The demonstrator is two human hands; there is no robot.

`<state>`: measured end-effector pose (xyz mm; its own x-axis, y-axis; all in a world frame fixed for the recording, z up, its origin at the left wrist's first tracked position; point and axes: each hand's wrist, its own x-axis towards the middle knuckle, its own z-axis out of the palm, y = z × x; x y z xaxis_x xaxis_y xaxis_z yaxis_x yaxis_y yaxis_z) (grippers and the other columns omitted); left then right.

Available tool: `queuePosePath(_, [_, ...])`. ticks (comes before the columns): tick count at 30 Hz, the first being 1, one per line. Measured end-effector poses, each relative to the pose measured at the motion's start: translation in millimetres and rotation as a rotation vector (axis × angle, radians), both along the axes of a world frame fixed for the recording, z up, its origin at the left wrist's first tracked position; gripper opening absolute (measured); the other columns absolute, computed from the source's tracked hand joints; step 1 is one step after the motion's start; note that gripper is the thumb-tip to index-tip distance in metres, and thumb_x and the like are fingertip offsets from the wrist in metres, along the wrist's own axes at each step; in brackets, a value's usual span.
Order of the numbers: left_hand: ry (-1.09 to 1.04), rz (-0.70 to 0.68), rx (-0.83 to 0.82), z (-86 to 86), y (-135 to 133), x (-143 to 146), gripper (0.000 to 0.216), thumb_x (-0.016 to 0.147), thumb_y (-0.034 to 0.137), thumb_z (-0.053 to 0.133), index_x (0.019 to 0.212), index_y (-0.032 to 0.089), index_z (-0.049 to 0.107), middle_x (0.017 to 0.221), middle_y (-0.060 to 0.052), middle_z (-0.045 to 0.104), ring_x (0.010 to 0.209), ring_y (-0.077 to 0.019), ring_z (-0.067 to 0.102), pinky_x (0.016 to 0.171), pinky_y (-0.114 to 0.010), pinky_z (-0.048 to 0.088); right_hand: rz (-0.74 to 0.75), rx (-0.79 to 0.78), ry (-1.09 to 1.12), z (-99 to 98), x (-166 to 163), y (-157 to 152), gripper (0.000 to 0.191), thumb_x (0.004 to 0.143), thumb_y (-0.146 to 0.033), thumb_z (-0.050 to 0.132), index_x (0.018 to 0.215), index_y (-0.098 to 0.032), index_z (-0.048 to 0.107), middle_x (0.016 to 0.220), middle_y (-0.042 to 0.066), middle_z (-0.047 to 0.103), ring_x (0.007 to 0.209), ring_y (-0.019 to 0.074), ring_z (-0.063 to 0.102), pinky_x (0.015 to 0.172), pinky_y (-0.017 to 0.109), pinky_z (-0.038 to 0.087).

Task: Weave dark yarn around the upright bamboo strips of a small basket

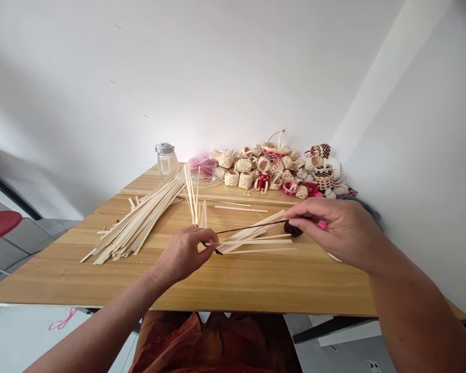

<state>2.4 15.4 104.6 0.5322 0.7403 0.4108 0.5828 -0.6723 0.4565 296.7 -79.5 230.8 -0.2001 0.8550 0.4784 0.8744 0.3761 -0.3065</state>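
Observation:
My left hand is closed in a pinch on the near ends of several pale bamboo strips that fan out to the right above the wooden table. My right hand is closed too, its fingertips holding a dark brown strip that runs back to the left hand, with a small dark coil at its end. A bit of pink shows under the right fingers.
A long heap of loose bamboo strips lies at the left. Several upright strips stand mid-table. A pile of small woven baskets sits at the back right by the wall, beside a glass jar. A red stool is far left.

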Motion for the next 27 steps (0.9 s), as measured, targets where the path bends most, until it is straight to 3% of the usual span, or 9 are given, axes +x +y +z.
queuePosePath(6, [-0.003,-0.012,-0.005,1.7,-1,0,0.012,0.088,0.023,0.058,0.080,0.024,0.067,0.078,0.001,0.071,0.077,-0.0171,0.063,0.074,-0.028,0.046,-0.023,-0.037,0.097,-5.1,0,-1,0.014,0.090,-0.026,0.064,0.097,-0.027,0.076,0.091,0.001,0.077,0.076,0.0184,0.070,0.070,0.030,0.055])
queuePosePath(9, [-0.043,-0.009,-0.033,-1.3,2,-1,0.011,0.089,0.026,0.059,0.082,0.023,0.068,0.079,0.001,0.071,0.076,-0.0161,0.062,0.071,-0.027,0.045,-0.015,-0.058,0.169,-6.9,-4,-4,0.018,0.089,-0.026,0.065,0.105,-0.026,0.073,0.090,0.002,0.077,0.079,0.0180,0.071,0.073,0.029,0.056])
queuePosePath(13, [-0.126,-0.011,-0.149,-3.1,9,-4,0.013,0.088,0.029,0.061,0.080,0.021,0.067,0.076,0.002,0.068,0.068,-0.0124,0.057,0.063,-0.023,0.041,-0.038,-0.104,0.234,-10.3,-8,-5,0.029,0.089,-0.027,0.064,0.118,-0.026,0.066,0.083,0.000,0.076,0.073,0.0166,0.069,0.070,0.028,0.055])
queuePosePath(17, [-0.274,-0.066,-0.274,6.8,13,-6,0.016,0.085,0.031,0.066,0.077,0.017,0.067,0.071,0.001,0.066,0.064,-0.0103,0.052,0.059,-0.021,0.039,-0.049,-0.125,0.305,-16.0,-9,-1,0.038,0.088,-0.029,0.066,0.124,-0.024,0.059,0.081,0.000,0.075,0.071,0.0169,0.069,0.066,0.028,0.052])
queuePosePath(21, [-0.380,-0.066,-0.312,17.8,13,-7,0.015,0.081,0.029,0.073,0.073,0.016,0.068,0.066,0.002,0.063,0.057,-0.0079,0.047,0.054,-0.020,0.035,-0.038,-0.132,0.280,-25.0,-9,5,0.023,0.087,-0.036,0.066,0.105,-0.023,0.072,0.084,0.003,0.075,0.073,0.0184,0.069,0.063,0.028,0.051])
queuePosePath(27, [-0.509,-0.051,-0.444,15.2,18,-10,0.022,0.075,0.033,0.080,0.081,0.017,0.066,0.063,0.004,0.061,0.053,-0.0068,0.047,0.052,-0.019,0.034,-0.022,-0.192,0.160,-41.9,-1,11,0.023,0.087,-0.045,0.066,0.093,-0.026,0.078,0.083,0.002,0.075,0.068,0.0175,0.066,0.057,0.029,0.047])
